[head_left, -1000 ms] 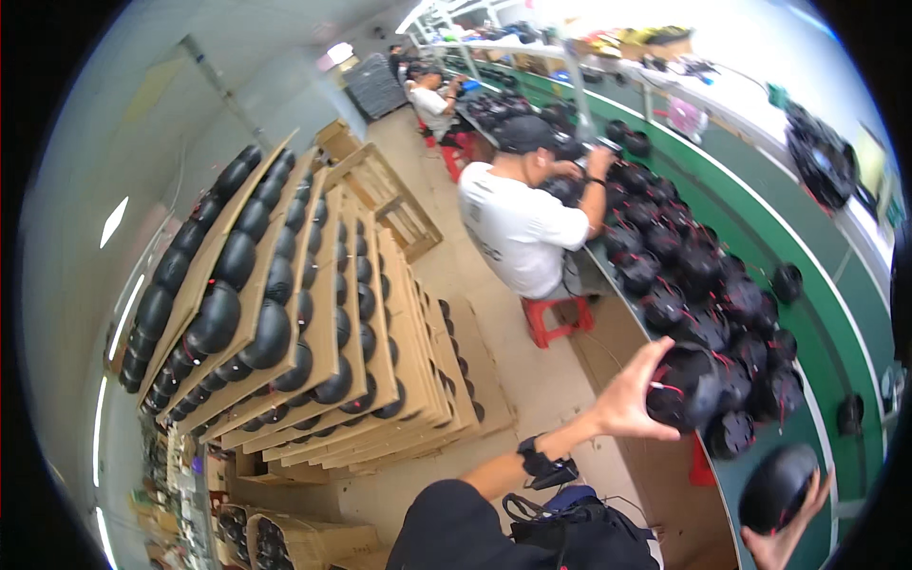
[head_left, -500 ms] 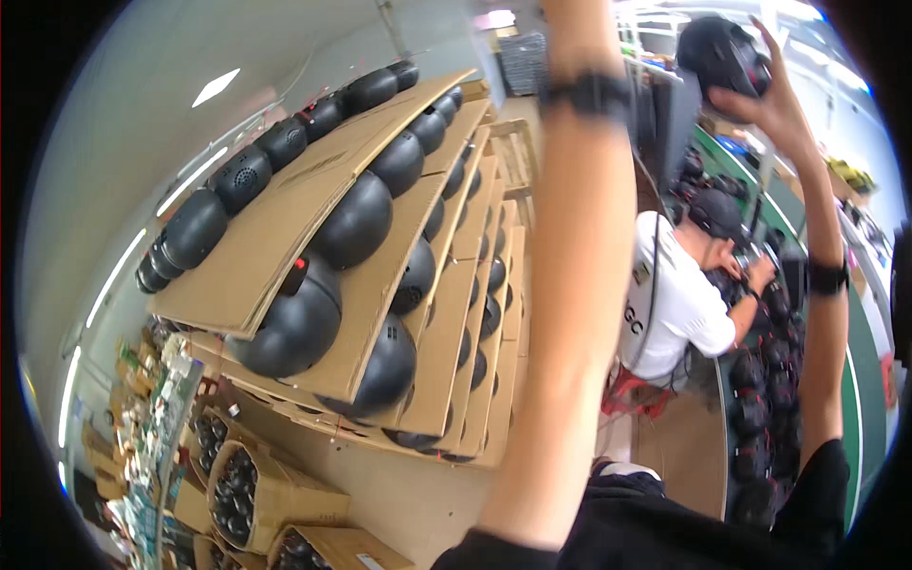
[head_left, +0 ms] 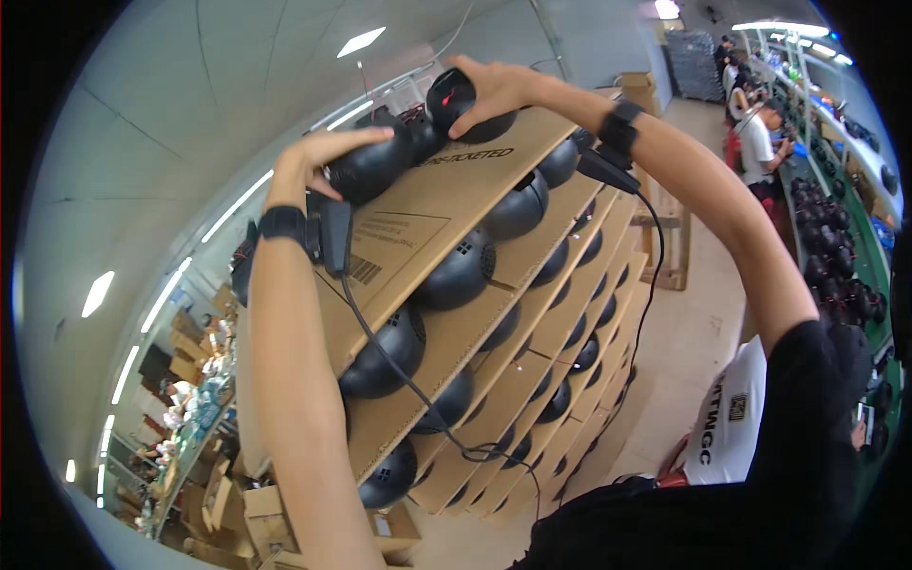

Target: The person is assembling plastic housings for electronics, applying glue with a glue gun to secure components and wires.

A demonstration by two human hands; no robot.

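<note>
My right hand [head_left: 496,93] grips a black round housing [head_left: 452,99] with a bit of red on it, at the top of a tall stack. It is held among other housings on the uppermost cardboard sheet [head_left: 408,237]. My left hand [head_left: 313,160] is bent round another black round housing [head_left: 372,169] to the left, its fingers over the top and thumb low on the side. Both arms reach up and forward, each wrist with a black strap and a small cabled device. Further housings [head_left: 460,271] sit between the cardboard layers below.
A long green workbench [head_left: 866,347] with rows of black parts runs along the right. Near it sits a person in a white shirt [head_left: 727,418], and others work further back. Open cartons [head_left: 271,518] stand low at left. Black cables [head_left: 399,372] hang across the stack's front.
My right hand has carried its housing from beside the workbench to the top of the stack. My left hand has come onto another housing there. The view has swung toward the stack.
</note>
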